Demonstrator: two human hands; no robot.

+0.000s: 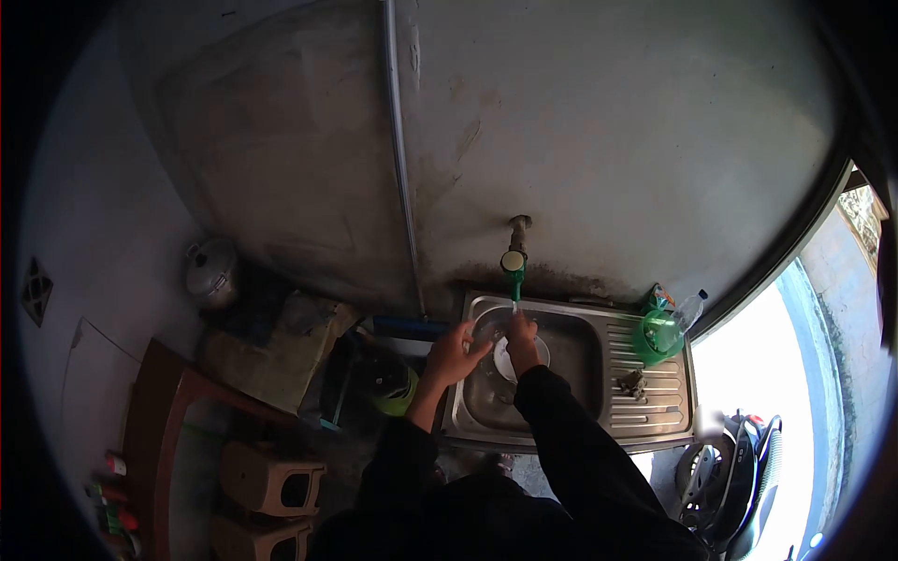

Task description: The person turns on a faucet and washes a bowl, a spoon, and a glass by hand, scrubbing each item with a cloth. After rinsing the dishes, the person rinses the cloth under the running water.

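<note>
A steel sink (580, 374) lies in front of me beneath a green-handled tap (514, 264). A thin stream of water runs from the spout. My right hand (524, 338) is right under the spout, its fingers closed; I cannot tell what, if anything, is in them. A round white dish (506, 361) sits in the basin below, partly covered by that hand. Over the basin's left rim, my left hand (455, 354) has its thumb and fingers apart and holds nothing.
On the ribbed drainboard (659, 404) stand a green plastic container (659, 337), a clear bottle (690, 310) and a crumpled scouring pad (632, 383). A lidded pot (211, 272) and brown plastic stools (271, 477) are at left. A motorbike (734, 477) stands at lower right.
</note>
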